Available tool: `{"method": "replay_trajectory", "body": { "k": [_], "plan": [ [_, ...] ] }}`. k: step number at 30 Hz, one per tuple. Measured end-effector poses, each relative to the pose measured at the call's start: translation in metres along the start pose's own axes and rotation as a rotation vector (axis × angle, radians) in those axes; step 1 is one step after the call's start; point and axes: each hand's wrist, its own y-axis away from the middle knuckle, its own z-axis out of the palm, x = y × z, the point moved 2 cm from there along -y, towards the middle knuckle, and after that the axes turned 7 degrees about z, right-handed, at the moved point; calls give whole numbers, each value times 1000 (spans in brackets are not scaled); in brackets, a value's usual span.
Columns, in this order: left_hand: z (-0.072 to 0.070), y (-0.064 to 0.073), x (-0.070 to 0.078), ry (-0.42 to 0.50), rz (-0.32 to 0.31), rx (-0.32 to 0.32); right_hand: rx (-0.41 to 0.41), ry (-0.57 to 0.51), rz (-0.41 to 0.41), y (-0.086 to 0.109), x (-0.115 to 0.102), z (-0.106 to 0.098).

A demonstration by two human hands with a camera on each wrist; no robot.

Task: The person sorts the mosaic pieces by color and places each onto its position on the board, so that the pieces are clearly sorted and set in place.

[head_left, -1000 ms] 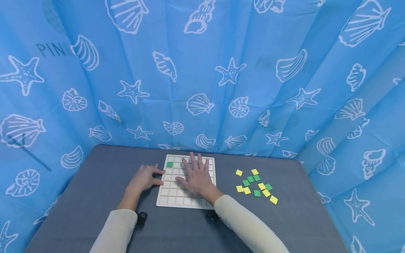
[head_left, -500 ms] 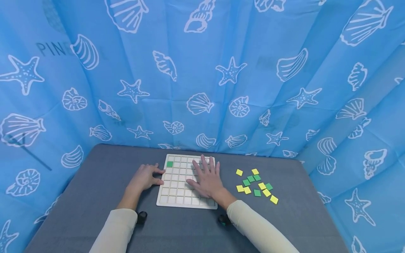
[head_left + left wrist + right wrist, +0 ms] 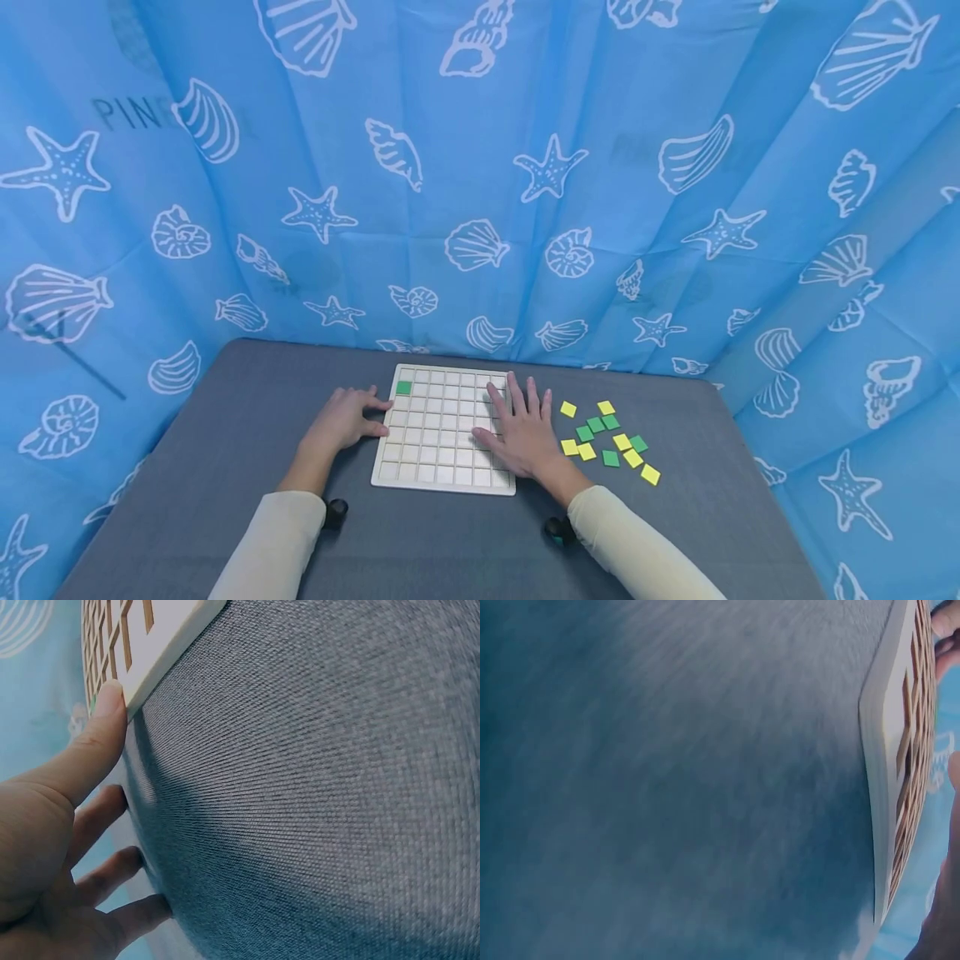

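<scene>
A white square board (image 3: 435,433) with a grid of shallow cells lies on the grey table. One green tile (image 3: 403,387) sits in a cell near its far left corner. My left hand (image 3: 341,421) rests beside the board's left edge, its thumb and index finger reaching the rim. In the left wrist view the thumb (image 3: 97,742) lies at the board's rim (image 3: 169,667), with the other fingers spread lower down. My right hand (image 3: 525,433) holds nothing and is over the board's right edge, fingers spread and nearly straight. The right wrist view catches only part of that hand, at its right border.
Several loose yellow tiles (image 3: 587,451) and green tiles (image 3: 611,458) lie scattered on the table to the right of the board, close to my right hand. Behind the table (image 3: 450,550) hangs a blue curtain (image 3: 480,167) with white shell prints.
My right hand has moved right across the board, from its middle to its right edge, toward the loose tiles. The left hand, board and tiles have stayed in place.
</scene>
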Motion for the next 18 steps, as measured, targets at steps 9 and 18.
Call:
{"method": "replay_trajectory", "body": {
  "k": [9,18],
  "plan": [
    [-3,1,0,4,24,-3,23,-27,75,12,29,-15],
    [-2,1,-1,9,16,1,-24,-10,171,23,52,-27]
  ]
}}
